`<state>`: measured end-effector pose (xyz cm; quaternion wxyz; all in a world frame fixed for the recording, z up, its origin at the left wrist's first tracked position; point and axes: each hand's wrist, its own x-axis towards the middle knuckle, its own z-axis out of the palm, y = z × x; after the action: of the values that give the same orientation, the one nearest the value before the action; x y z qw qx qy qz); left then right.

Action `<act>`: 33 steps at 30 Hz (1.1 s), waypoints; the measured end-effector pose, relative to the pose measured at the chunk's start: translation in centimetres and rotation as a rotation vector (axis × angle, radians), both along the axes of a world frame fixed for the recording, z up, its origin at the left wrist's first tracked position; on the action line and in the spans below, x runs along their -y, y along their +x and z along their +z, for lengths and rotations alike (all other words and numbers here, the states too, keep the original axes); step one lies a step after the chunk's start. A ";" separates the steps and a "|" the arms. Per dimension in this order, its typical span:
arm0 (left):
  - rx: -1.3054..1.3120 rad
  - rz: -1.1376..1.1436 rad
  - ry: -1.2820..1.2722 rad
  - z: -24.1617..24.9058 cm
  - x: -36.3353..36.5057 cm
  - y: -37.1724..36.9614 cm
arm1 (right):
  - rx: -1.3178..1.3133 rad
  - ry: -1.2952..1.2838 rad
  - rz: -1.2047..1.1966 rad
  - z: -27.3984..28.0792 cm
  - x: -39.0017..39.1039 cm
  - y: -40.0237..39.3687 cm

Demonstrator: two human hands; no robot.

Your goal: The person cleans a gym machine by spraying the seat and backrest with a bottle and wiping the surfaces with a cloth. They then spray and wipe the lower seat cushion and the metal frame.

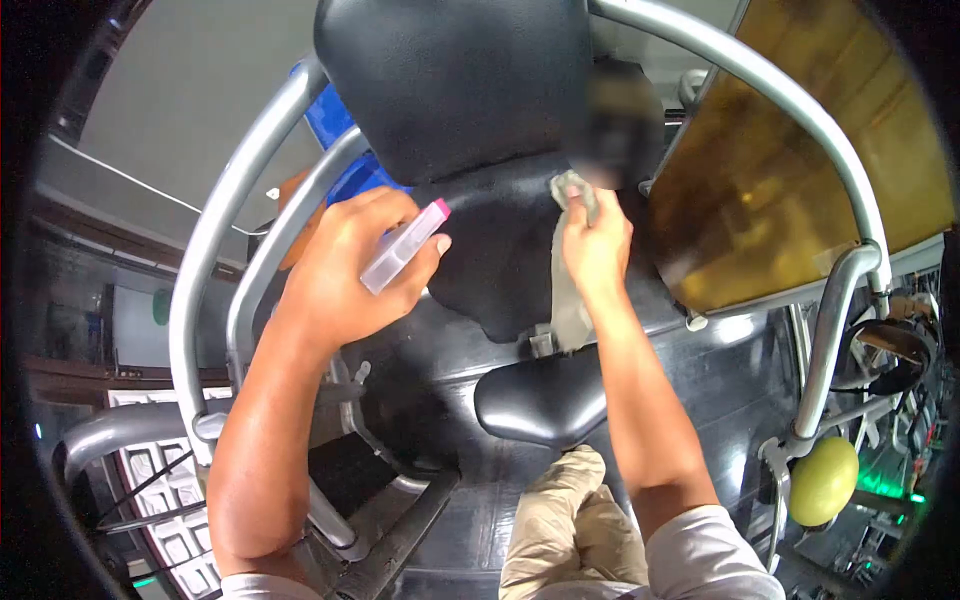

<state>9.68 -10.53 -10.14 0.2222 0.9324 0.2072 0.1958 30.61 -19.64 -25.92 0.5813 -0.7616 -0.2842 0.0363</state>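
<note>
My left hand (345,265) is closed around a small translucent bottle (398,258) with a pink cap, held tilted left of the black padded seat (480,250). Pinched in my right hand (597,245) is a greyish-beige cloth (570,300). One bunched end sticks out above my fingers, and the rest hangs down over the seat's right side. Behind both hands rises a black padded backrest (455,85). Below the seat, closer to my legs, sits a smaller glossy black pad (535,405).
Curved silver tubes (800,100) frame the seat on both sides. At the right stand a yellow-brown panel (790,200) and a yellow oval object (825,482). A white compartmented rack (175,500) is at lower left, and something blue (335,115) shows behind the backrest.
</note>
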 end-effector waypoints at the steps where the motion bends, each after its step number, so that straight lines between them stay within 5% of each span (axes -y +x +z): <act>1: -0.007 0.000 -0.005 0.0 -0.1 0.1 | 0.006 -0.001 -0.026 -1.3 -0.6 -0.2; 4: -0.045 0.042 -0.002 0.0 -0.2 0.2 | 0.048 -0.124 0.015 -4.9 -0.4 -3.6; 7: -0.089 0.106 0.025 -0.5 -0.4 0.7 | 0.055 -0.577 0.274 -11.1 2.3 -7.1; 8: -0.120 0.124 0.034 -0.6 -0.5 0.6 | -0.100 -0.467 0.264 -11.4 2.9 -7.3; 12: -0.149 0.189 -0.038 -0.1 0.6 0.8 | -0.041 0.165 0.096 -6.1 2.2 -2.3; 14: -0.140 0.164 0.002 -0.8 -0.1 0.9 | 0.015 0.227 -0.050 -1.5 1.1 1.1; 16: -0.167 0.198 0.029 -0.5 -0.5 1.3 | 0.073 0.019 -0.063 -3.3 0.3 1.7; 17: -0.152 0.186 0.041 -0.4 -0.6 1.5 | 0.252 0.152 -0.083 -5.7 0.1 1.2; 21: -0.112 0.155 -0.012 -0.2 -0.3 1.5 | 0.144 -0.403 0.232 -14.1 4.7 -4.4; 23: -0.139 0.127 -0.061 0.4 -0.5 1.8 | -0.029 -0.479 0.255 -19.1 7.2 -5.6; 26: -0.095 0.056 0.014 0.1 -0.8 1.6 | 0.031 -0.020 0.113 -12.9 5.6 -3.5; 28: -0.039 0.050 -0.037 -0.4 -1.2 1.1 | -0.062 0.053 0.045 -5.8 3.3 -1.1; 33: 0.023 -0.067 -0.117 0.0 -1.9 1.2 | 0.202 -0.013 0.044 -7.7 1.3 -0.1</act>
<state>10.87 -8.66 -10.16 0.2851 0.9219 0.1845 0.1862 30.48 -20.93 -33.64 0.5438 -0.7588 -0.3576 -0.0260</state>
